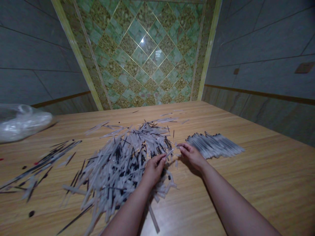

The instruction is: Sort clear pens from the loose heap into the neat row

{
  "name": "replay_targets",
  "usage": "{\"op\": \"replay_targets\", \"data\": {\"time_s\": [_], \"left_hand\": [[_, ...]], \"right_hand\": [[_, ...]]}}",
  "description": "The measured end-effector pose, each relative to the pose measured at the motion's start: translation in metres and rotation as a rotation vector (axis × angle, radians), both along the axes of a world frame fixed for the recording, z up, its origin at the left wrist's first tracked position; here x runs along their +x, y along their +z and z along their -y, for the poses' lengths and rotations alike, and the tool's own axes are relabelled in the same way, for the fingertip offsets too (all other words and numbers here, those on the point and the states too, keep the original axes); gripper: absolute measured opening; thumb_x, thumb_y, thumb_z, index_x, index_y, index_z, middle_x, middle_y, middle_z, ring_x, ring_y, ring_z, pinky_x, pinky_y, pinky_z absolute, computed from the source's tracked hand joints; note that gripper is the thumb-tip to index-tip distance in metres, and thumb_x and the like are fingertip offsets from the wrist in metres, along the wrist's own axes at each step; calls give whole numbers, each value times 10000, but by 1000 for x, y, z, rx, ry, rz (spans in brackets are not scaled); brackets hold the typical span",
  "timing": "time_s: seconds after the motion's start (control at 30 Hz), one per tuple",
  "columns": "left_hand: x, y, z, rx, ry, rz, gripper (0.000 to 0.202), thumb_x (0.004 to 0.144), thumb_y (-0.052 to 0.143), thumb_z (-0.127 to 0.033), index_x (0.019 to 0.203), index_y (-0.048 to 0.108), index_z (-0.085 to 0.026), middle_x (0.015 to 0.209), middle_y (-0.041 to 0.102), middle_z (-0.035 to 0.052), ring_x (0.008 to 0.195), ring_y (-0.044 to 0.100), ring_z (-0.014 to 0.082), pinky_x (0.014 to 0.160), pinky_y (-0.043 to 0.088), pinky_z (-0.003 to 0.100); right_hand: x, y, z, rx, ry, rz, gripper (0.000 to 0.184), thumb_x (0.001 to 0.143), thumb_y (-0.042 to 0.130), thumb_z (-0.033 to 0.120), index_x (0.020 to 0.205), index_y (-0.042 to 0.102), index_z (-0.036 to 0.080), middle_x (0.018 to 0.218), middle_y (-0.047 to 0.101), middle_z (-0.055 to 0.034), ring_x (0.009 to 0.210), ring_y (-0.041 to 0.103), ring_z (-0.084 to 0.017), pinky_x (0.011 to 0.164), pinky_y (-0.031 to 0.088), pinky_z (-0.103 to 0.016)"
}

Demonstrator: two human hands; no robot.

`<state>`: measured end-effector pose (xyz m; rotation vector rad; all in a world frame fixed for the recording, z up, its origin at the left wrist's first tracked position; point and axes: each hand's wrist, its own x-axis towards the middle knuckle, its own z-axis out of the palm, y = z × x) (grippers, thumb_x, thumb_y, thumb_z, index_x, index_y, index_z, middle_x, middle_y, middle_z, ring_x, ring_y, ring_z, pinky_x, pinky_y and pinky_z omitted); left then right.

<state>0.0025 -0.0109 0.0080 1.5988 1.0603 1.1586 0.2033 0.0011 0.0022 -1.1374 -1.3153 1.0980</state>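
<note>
A big loose heap of clear plastic pen tubes and thin black refills covers the middle of the wooden table. My left hand rests at the heap's right edge, fingers pinched on one clear tube that points toward my right hand. My right hand sits just right of the heap, fingers curled and closed near the tube's tip; what they grip is too small to make out. A neat stack of finished-looking pens lies right beside my right hand.
A row of black refills lies scattered at the left of the table. A clear plastic bag sits at the far left edge. Tiled walls close in behind and at both sides.
</note>
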Motion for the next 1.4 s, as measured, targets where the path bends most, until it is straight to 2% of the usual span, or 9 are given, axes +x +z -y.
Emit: {"op": "replay_targets", "data": {"time_s": [0.17, 0.33, 0.53, 0.83, 0.93, 1.03, 1.1, 1.27, 1.4], "left_hand": [[0, 3, 2, -18, -48, -16, 251, 709, 582, -292, 923, 691, -219, 982, 675, 65, 951, 583, 235, 897, 396, 369], [2, 7, 6, -57, -77, 14, 216, 677, 614, -273, 867, 702, -220, 925, 690, 50, 901, 596, 225, 865, 417, 342], [1, 2, 5, 35, -65, -97, 208, 679, 622, -276, 864, 704, -229, 868, 697, 50, 803, 614, 212, 758, 451, 293], [0, 1, 5, 121, -34, -152, 204, 720, 574, -325, 834, 709, -223, 834, 694, 57, 799, 603, 213, 729, 428, 275], [0, 5, 6, 64, -83, -151, 229, 738, 544, -359, 760, 704, -196, 689, 663, 22, 660, 567, 175, 609, 397, 239], [-1, 6, 4, -28, -184, -161, 328, 757, 502, -420, 646, 660, -155, 498, 511, -20, 492, 426, 108, 483, 283, 211], [-3, 4, 1, -88, -224, -159, 381, 746, 497, -466, 614, 632, -135, 457, 417, -36, 457, 343, 82, 459, 223, 209], [-7, 0, -4, -292, -272, -105, 466, 694, 522, -551, 733, 641, -101, 457, 368, -54, 426, 269, 53, 432, 172, 202], [-11, 4, -2, -479, -332, -22, 489, 679, 534, -565, 813, 627, -104, 439, 343, -74, 363, 196, 30, 392, 101, 203]], "right_hand": [[-3, 4, 3, 15, 2, 39, 374, 716, 562, 486, 916, 592, 171, 685, 518, 15, 593, 424, -96, 552, 335, -226], [-4, 5, 7, -41, 103, 51, 361, 701, 582, 490, 886, 595, 180, 642, 510, 33, 535, 413, -77, 512, 321, -212], [-10, 6, 11, -113, 132, -73, 337, 676, 623, 467, 841, 573, 178, 578, 499, 39, 482, 453, -79, 457, 336, -203], [-14, 3, 9, -103, 152, -170, 290, 675, 646, 415, 825, 584, 175, 579, 520, 35, 475, 498, -89, 461, 398, -220], [-14, 3, 9, -104, 157, -165, 290, 680, 639, 415, 829, 582, 172, 578, 521, 31, 474, 502, -92, 450, 402, -220], [-15, 2, 10, -115, 167, -169, 298, 672, 645, 413, 828, 581, 168, 587, 520, 30, 485, 508, -95, 440, 406, -216], [-15, 2, 11, -120, 191, -178, 295, 677, 643, 411, 832, 576, 169, 586, 515, 33, 487, 510, -95, 435, 410, -214], [-16, 0, 12, -134, 236, -210, 276, 698, 633, 399, 841, 562, 174, 578, 516, 39, 465, 506, -85, 430, 404, -204], [-17, 1, 13, -137, 247, -216, 264, 691, 642, 385, 835, 563, 178, 583, 522, 40, 478, 523, -92, 436, 401, -204]]}}
